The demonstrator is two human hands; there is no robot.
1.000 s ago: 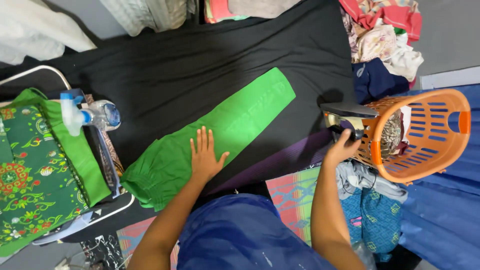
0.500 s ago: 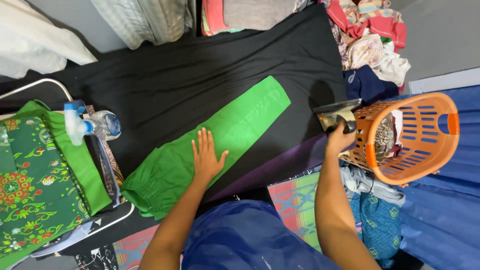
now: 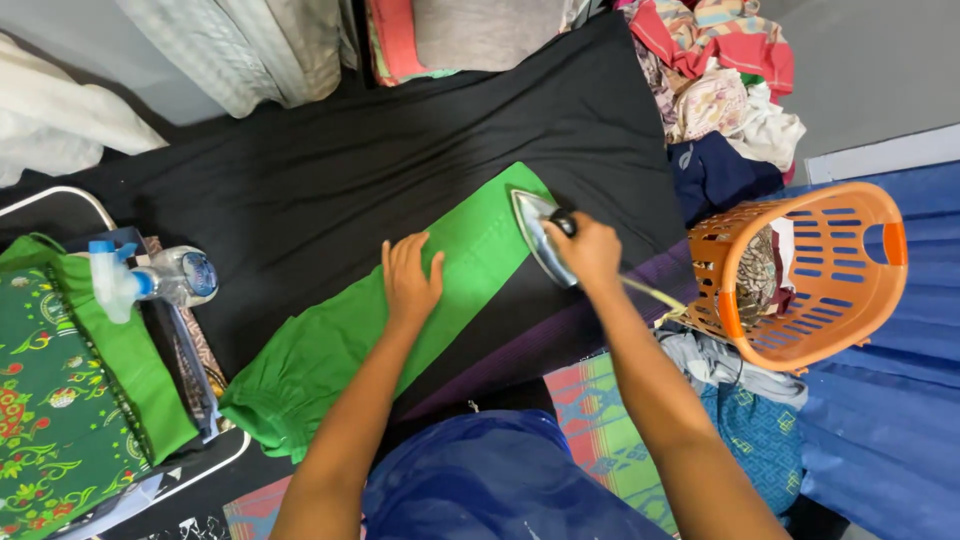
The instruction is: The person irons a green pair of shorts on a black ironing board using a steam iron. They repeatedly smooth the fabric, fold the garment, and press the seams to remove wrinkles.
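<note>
A long green garment (image 3: 330, 345) lies diagonally on a black cloth-covered surface (image 3: 330, 170). My left hand (image 3: 408, 280) rests flat on the middle of it, fingers spread. My right hand (image 3: 588, 250) grips the black handle of an electric iron (image 3: 535, 232), which is tilted with its metal soleplate showing, at the garment's upper right end. The iron's cord (image 3: 650, 293) trails toward the right.
An orange plastic laundry basket (image 3: 835, 320) with clothes stands at the right. A spray bottle (image 3: 150, 283) and folded green patterned fabric (image 3: 55, 400) lie at the left. Piled clothes (image 3: 735, 85) sit at the top right, hanging fabrics along the top.
My right hand lifted the iron from beside the basket and carried it left onto the garment's end. My left hand stayed pressed on the green cloth.
</note>
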